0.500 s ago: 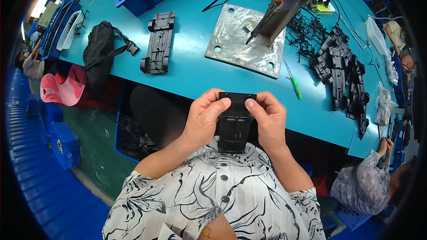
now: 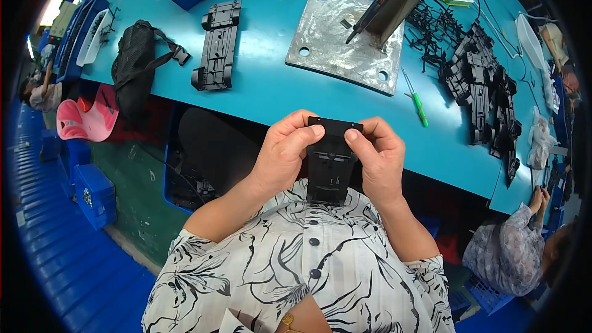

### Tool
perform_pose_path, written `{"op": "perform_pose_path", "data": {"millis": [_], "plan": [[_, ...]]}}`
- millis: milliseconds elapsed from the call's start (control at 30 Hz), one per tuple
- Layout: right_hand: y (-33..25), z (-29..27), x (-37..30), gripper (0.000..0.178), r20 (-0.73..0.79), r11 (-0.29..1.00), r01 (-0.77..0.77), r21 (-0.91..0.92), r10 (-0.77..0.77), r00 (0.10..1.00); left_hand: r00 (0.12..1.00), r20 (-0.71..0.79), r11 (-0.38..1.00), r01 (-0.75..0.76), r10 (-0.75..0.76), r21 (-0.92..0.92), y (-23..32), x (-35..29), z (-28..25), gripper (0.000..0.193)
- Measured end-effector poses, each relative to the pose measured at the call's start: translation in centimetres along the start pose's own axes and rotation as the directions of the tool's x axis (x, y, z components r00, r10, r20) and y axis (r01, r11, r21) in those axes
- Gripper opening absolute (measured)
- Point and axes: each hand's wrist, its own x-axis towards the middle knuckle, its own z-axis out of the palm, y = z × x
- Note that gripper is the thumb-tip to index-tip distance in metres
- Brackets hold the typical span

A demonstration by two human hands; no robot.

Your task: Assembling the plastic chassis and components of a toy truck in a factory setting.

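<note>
Between both hands, in front of my chest, is a flat black plastic part [image 2: 333, 169], long and narrow with a broader plain end. My left hand [image 2: 285, 151] pinches the left corner of that broad end, thumb on top. The right corner is pinched likewise by my right hand [image 2: 382, 159]. The fingers beneath the part are mostly hidden. Beyond my hands on the blue-green table lies a black moulded chassis-like part [image 2: 217, 46]. A steel base plate [image 2: 336, 65] with corner holes carries an upright metal stand [image 2: 394, 15].
A green-handled screwdriver [image 2: 420, 111] lies right of the plate. Black moulded parts [image 2: 481, 95] are heaped at the right, thin black pieces [image 2: 431, 31] behind. A black bag [image 2: 132, 61] rests at left beside a pink chair [image 2: 86, 117]. Another person [image 2: 509, 246] sits at right.
The view has shifted slightly, so the table things sit a little higher. Both hands keep the same grip on the black plastic part.
</note>
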Motion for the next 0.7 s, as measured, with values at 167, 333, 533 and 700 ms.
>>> {"op": "perform_pose_path", "data": {"millis": [167, 333, 533, 700], "plan": [[0.2, -0.2, 0.1, 0.007, -0.013, 0.999, -0.019, 0.026, 0.02, 1.0, 1.0, 0.011, 1.0, 0.012, -0.012, 0.023, -0.1, 0.1, 0.2, 0.012], [0.9, -0.3, 0.0, 0.008, -0.049, 0.996, 0.069, -0.059, -0.072, 0.996, 0.992, 0.108, 0.982, -0.077, 0.059, 0.171, -0.2, -0.1, -0.8, 0.015], [0.3, 0.9, 0.2, 0.016, -0.152, 0.87, 0.263, -0.417, -0.352, 0.924, 0.983, 0.124, 0.938, -0.167, 0.135, 0.304, 1.3, -1.0, -0.7, 0.021], [-0.6, 1.8, -0.1, 0.035, 0.238, 0.474, 0.63, -0.615, -0.65, 0.721, 0.966, 0.002, 0.916, -0.245, 0.258, 0.317, 2.1, -1.4, 0.3, 0.02]]}}
